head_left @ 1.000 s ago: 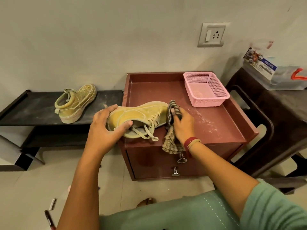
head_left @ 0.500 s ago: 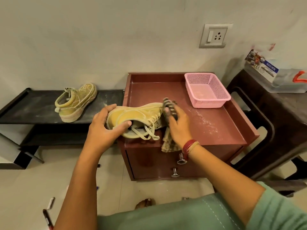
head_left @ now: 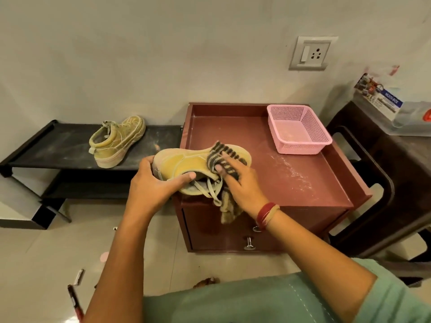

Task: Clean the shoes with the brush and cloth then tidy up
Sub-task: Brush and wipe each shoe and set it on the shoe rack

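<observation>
On the front left corner of the red cabinet's surface (head_left: 303, 183) we steady a yellow shoe (head_left: 184, 163) on its side, our left hand (head_left: 154, 185) gripping its heel, thumb at the opening. Our right hand (head_left: 242, 185) presses a striped cloth (head_left: 224, 157) against the shoe's toe end, the cloth's tail hanging over the cabinet front. Near the back right corner sits a pink basket (head_left: 300, 145). Well apart, the other shoe (head_left: 116, 141) rests on the black shelf (head_left: 46, 148).
</observation>
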The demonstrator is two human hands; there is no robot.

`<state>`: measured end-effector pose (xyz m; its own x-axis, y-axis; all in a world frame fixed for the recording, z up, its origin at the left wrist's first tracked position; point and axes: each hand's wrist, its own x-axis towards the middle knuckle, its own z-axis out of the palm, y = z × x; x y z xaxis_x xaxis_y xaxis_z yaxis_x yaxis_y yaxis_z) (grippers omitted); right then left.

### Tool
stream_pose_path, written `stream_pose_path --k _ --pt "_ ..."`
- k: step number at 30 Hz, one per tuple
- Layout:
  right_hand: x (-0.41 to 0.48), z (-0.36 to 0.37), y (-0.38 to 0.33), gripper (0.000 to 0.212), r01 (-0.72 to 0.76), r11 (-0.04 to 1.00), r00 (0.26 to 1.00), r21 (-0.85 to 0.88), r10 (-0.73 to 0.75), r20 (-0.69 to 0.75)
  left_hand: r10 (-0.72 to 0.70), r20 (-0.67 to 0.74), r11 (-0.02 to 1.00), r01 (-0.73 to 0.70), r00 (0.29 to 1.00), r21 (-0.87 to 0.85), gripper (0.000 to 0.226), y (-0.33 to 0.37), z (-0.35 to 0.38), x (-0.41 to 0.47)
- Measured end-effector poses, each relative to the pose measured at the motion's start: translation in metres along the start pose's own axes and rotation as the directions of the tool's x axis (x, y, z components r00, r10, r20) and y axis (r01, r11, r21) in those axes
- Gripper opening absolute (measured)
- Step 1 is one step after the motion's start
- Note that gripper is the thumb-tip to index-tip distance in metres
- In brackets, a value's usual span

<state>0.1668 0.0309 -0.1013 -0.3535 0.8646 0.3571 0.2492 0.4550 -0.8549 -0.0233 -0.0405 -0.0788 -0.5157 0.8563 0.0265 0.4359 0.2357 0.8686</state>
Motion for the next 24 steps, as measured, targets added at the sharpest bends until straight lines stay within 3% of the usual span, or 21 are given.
stream_pose_path --k 2,4,7,9,11,13,17,20,24 --pt "0.006 -0.003 0.019 0.036 -0.088 0.99 0.993 -0.112 0.079 -0.089 -0.032 -0.016 0.999 0.032 0.999 -0.004 0.117 0.0 0.001 -0.002" --pt "0.015 -0.017 0.041 0.035 -0.299 0.949 0.941 -0.095 0.277 -0.194 -0.058 -0.033 0.998 0.057 0.998 -0.029 0.112 0.001 0.003 -0.003" --pt "0.023 -0.039 0.059 0.026 -0.479 0.864 0.832 0.159 0.504 -0.232 -0.081 -0.058 0.995 0.077 0.995 -0.058 0.11 0.003 0.007 -0.005" --pt "0.026 -0.051 0.049 0.02 -0.459 0.823 0.781 0.335 0.554 -0.288 -0.091 -0.09 0.994 0.086 0.992 -0.066 0.107 0.004 0.01 -0.005" --pt "0.027 -0.056 0.03 0.017 -0.377 0.856 0.799 0.354 0.493 -0.343 -0.1 -0.129 0.994 0.093 0.987 -0.059 0.104 0.004 0.011 -0.002" --pt "0.023 -0.057 0.017 0.014 -0.261 0.911 0.864 0.319 0.368 -0.344 -0.099 -0.153 0.994 0.089 0.983 -0.069 0.103 0.008 0.015 -0.004" --pt "0.01 -0.028 0.013 0.035 -0.056 0.994 0.997 0.088 0.061 -0.056 -0.093 -0.145 0.994 0.083 0.985 -0.074 0.111 0.009 0.017 -0.008" --pt "0.005 -0.013 0.028 0.044 0.196 0.973 0.97 -0.121 -0.175 0.167 -0.082 -0.132 0.996 0.076 0.988 -0.051 0.112 0.007 0.017 -0.009" --pt "0.005 -0.011 0.045 0.056 0.258 0.917 0.959 -0.305 -0.204 0.197 -0.066 -0.119 0.997 0.063 0.991 -0.034 0.111 0.005 0.016 -0.005"
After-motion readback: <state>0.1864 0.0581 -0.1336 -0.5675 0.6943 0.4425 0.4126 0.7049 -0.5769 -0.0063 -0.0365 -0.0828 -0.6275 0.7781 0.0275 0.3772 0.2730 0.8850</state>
